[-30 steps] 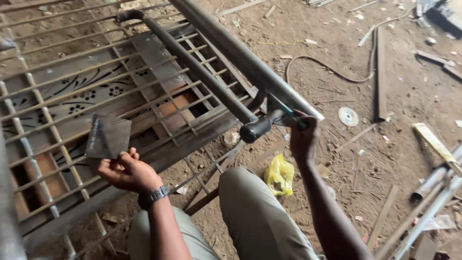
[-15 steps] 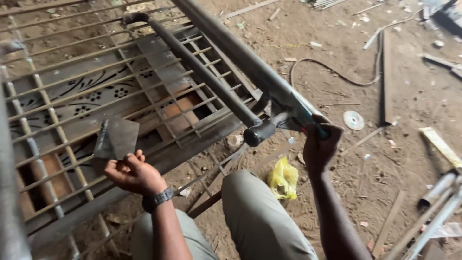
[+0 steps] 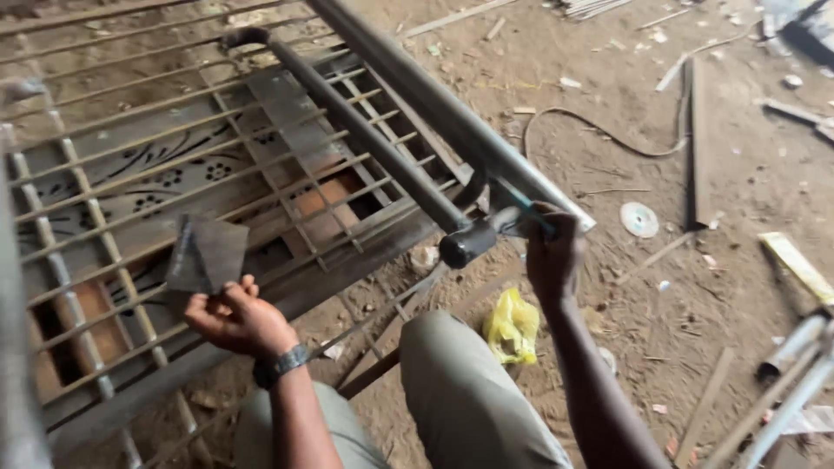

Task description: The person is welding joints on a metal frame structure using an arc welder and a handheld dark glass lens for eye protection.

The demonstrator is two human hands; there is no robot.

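**Hand and Workpiece Positions at the Metal Gate**

My left hand (image 3: 236, 317) gripped a small dark metal plate (image 3: 207, 254) by its near edge, fingers curled under it, holding it upright over the near part of the gate grille (image 3: 130, 187). A wristwatch (image 3: 282, 365) sat on that wrist.

My right hand (image 3: 552, 252) was clenched around a teal-handled tool (image 3: 521, 208), set against the near end of the long grey pipe (image 3: 434, 100). Just left of that hand, the dark round bar (image 3: 365, 143) ended in a blunt black cap.

My knee (image 3: 443, 347) rested between both arms. A crumpled yellow bag (image 3: 512, 326) lay on the dirt floor (image 3: 608, 113) just right of the knee. Farther right lay a round disc (image 3: 639, 219); a dark cable (image 3: 599, 130) curved across the far ground, with a flat steel bar (image 3: 698, 148) beside it.
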